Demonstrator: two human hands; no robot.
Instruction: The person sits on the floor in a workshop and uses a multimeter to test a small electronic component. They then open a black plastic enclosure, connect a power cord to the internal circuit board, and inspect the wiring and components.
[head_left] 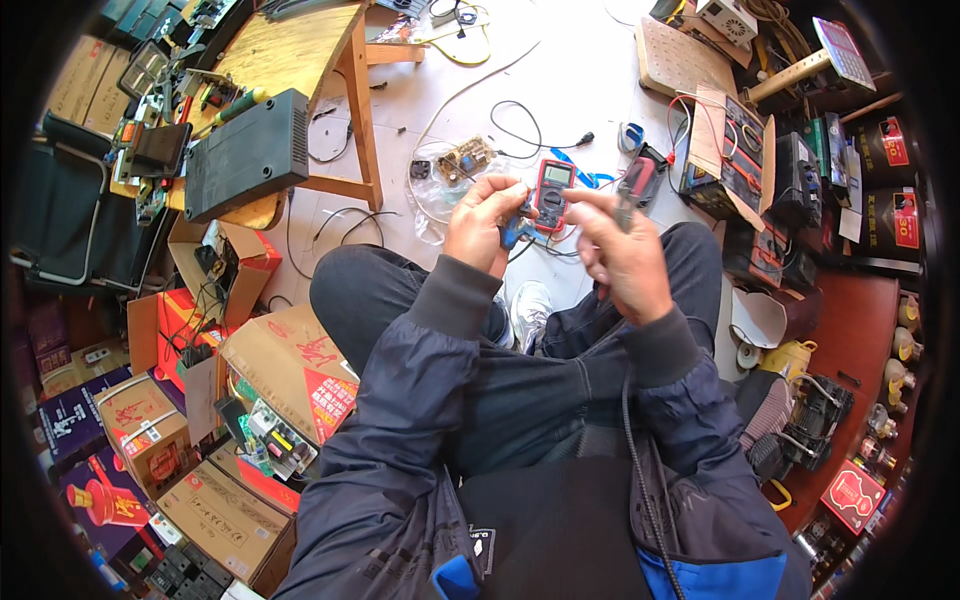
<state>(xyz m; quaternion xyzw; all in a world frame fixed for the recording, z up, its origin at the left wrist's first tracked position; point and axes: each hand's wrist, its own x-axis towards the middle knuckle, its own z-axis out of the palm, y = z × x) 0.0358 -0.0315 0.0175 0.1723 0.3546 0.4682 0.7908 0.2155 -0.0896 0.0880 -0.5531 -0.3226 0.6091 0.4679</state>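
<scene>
My left hand (480, 222) is closed, thumb and fingers pinching a small blue piece (515, 232) whose kind I cannot make out. To its right, my right hand (628, 262) is raised and partly smeared by motion. Its fingers are curled around a hand tool with red and grey parts (630, 195), too blurred to name exactly. Just beyond both hands, a red-rimmed multimeter (552, 190) lies on the floor, with thin leads beside it.
A bare circuit board (465, 160) on clear plastic lies past my left hand. A wooden table (290, 60) with a black case (250, 155) stands at left. Cardboard boxes (225, 510) crowd the lower left. Batteries (735, 150) and a reddish-brown cabinet (850, 330) line the right.
</scene>
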